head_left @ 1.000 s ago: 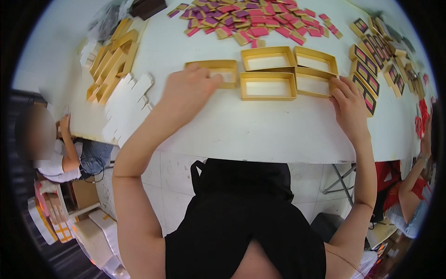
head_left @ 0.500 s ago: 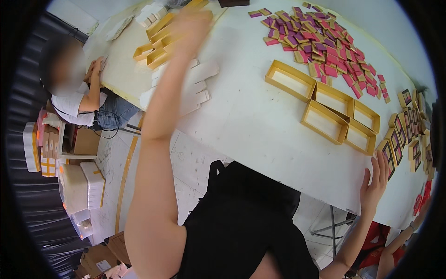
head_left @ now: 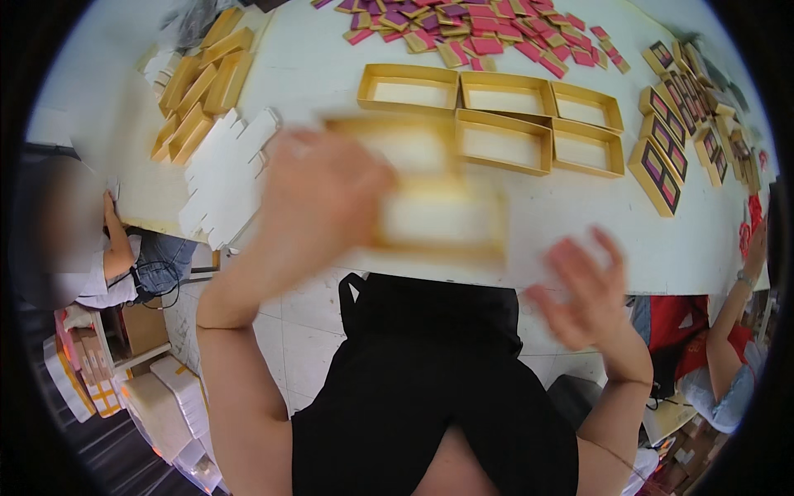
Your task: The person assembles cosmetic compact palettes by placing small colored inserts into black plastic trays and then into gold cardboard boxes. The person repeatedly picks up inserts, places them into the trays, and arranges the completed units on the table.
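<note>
Clutching two gold trays (head_left: 442,221) by the left side with the left hand (head_left: 327,190), off toward 10 o'clock. Pretty blurry, so can't tell how tight. Can see the pair around dead centre and up toward 12, one nearer the table edge. Holding the right hand (head_left: 583,285) released and splayed at about 3, near the lower one. Past that, between 12 and 2, look at five more gold trays (head_left: 503,147) in two rows on the white table (head_left: 591,217). Above those, from 12 to 1, spot a heap of little pink and purple boxes (head_left: 496,29). Around 2, notice filled trays (head_left: 659,176). At 10, check out empty gold trays (head_left: 227,83), beside flat white card pieces (head_left: 223,186).
</note>
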Demonstrator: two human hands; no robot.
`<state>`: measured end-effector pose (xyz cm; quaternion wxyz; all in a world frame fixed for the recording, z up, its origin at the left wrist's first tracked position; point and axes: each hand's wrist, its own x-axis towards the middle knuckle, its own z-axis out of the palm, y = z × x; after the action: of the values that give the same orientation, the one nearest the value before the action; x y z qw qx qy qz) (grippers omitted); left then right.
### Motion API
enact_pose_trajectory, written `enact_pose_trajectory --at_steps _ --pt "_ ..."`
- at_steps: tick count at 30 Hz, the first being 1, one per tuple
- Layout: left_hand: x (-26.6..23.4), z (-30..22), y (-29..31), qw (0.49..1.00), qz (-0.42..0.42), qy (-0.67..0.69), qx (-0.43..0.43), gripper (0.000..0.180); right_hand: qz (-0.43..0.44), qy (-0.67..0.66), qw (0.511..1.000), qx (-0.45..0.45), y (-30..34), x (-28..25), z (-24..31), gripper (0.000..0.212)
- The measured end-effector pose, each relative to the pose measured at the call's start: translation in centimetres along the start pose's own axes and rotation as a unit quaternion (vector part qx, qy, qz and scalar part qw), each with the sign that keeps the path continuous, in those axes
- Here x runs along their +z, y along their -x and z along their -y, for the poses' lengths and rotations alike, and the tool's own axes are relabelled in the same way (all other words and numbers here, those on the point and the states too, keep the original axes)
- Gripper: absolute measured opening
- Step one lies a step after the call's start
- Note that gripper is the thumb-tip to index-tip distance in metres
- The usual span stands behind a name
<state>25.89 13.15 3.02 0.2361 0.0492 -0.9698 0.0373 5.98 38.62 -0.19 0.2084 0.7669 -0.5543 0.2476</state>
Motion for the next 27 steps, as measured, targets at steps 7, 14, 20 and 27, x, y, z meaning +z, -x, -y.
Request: enact_pose_trajectory --at_steps 7,14,20,27 --pt "3.1 -3.8 3.8 0.966 0.164 0.193 -0.049 0.014 0.138 -0.099 0.983 0.077 3.6 2.0 1.4 0.016" --pt "6.8 -4.7 1.4 0.975 0.099 0.191 0.059 0.012 0.155 -0.010 0.950 0.270 7.1 -3.3 -4.5 0.018" --pt "9.3 -3.9 -1.7 0.972 0.043 0.205 0.105 0.018 0.138 0.004 0.958 0.250 5.2 -0.7 -6.9 0.028" --pt "3.8 16.7 1.7 0.951 -0.001 -0.179 -0.250 0.028 0.100 0.059 0.950 0.290 10.9 -2.3 -5.9 0.051"
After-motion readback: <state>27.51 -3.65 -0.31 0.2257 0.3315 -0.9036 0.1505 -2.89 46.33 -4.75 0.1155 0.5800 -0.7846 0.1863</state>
